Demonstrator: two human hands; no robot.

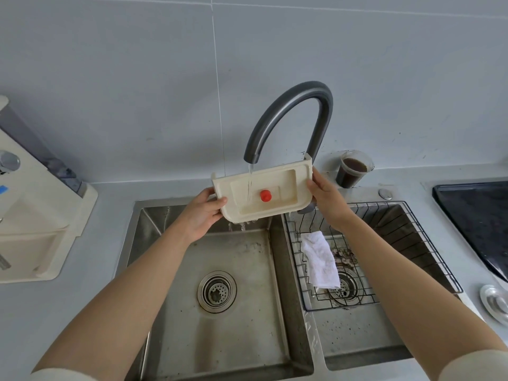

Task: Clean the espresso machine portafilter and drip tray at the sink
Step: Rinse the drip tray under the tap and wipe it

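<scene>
While the faucet (291,119) is running onto the drip tray (286,188), left hand (202,215) and right hand (327,200) are gripping its ends, fingers curled round the edges, tilting it over the sink (247,312), left basin, so water is spilling off the near edge.

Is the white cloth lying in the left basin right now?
No, the white cloth lies inside the wire rack that sits in the right basin.
</scene>
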